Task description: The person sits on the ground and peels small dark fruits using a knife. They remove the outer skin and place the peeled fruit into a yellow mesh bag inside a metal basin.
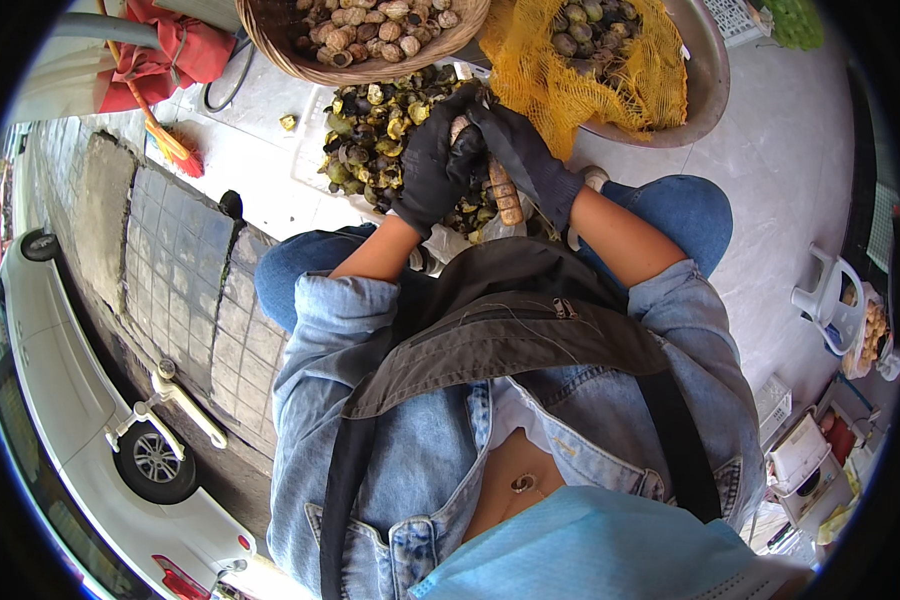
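My left hand [439, 161], in a black work glove, is closed around a walnut [459, 129] with dark husk on it. My right hand [521, 150], also gloved, meets it and grips a tool whose wrapped handle [505, 193] sticks out below the palm towards me; the tool's working end is hidden between the gloves. Beneath both hands lies a heap of green and blackened walnut husks [375, 150]. A wicker basket [360, 75] of shelled-out brown walnuts [390, 31] stands just beyond. Beyond my right hand, a yellow mesh bag [529, 82] holds unhusked walnuts [581, 34].
The mesh bag rests in a wide metal basin [709, 90]. A broom [172, 146] and red cloth [195, 56] are at the upper left. A white car [67, 390] stands beyond the paved edge at left. A white plastic stool [832, 300] is at right. My knees flank the husks.
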`<state>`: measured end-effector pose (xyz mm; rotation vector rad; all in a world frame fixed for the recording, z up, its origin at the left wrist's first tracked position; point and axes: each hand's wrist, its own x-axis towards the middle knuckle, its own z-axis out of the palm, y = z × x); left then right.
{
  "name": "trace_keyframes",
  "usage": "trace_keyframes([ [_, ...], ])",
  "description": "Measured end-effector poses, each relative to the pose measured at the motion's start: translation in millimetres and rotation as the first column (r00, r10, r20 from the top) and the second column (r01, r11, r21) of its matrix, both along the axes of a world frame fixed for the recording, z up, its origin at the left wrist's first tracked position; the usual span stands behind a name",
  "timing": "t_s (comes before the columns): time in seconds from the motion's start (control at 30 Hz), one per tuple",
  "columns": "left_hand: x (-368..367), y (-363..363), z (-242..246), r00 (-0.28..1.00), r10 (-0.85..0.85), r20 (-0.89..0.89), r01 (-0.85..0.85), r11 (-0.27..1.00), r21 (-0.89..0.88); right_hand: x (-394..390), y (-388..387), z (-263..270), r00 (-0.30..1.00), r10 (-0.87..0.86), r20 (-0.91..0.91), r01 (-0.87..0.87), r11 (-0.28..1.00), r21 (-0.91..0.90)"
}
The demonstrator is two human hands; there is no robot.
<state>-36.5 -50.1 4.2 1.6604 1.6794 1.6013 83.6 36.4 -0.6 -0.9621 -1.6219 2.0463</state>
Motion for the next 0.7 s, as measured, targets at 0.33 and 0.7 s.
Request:
trace_keyframes([
  [0.33,-32.7,-8.5,-26.6,0.922,-0.061,-0.382,0.030,0.996,-0.088,1.3,2.7,-14.2,0.999,0.019,0.036,-0.020,1.000,0.015],
  [0.7,-35.7,-7.8,-27.7,0.754,-0.116,0.647,0.299,0.937,-0.180,-0.2,18.2,-9.6,0.965,-0.051,0.257,-0.169,0.627,0.761],
])
